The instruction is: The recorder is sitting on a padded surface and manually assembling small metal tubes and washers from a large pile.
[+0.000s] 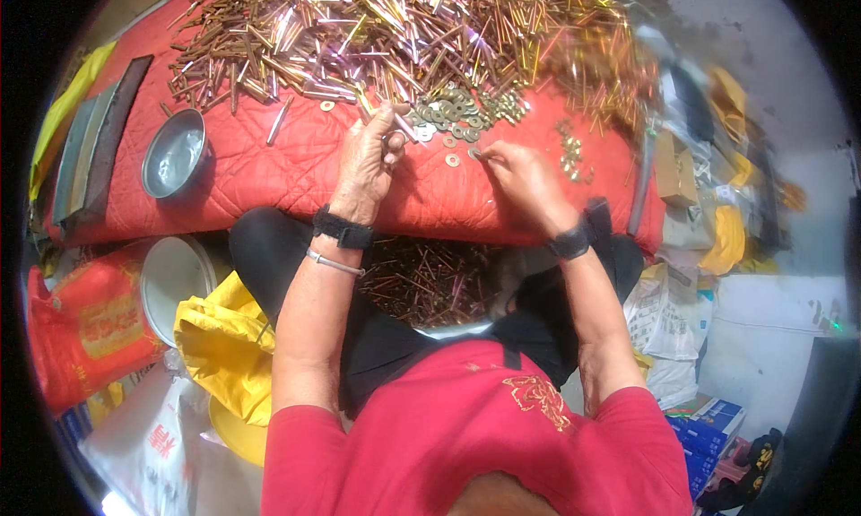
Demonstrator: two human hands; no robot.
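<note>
Standing between the knees (265,238), a tub (448,331) holds metal rods (426,278).

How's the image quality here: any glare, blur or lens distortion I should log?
Head view: bright glare on the heaped metal rods; head view: the heap's right end smeared by blur; head view: left hand and right hand readable; head view: rounded fisheye frame with black corners.
</note>
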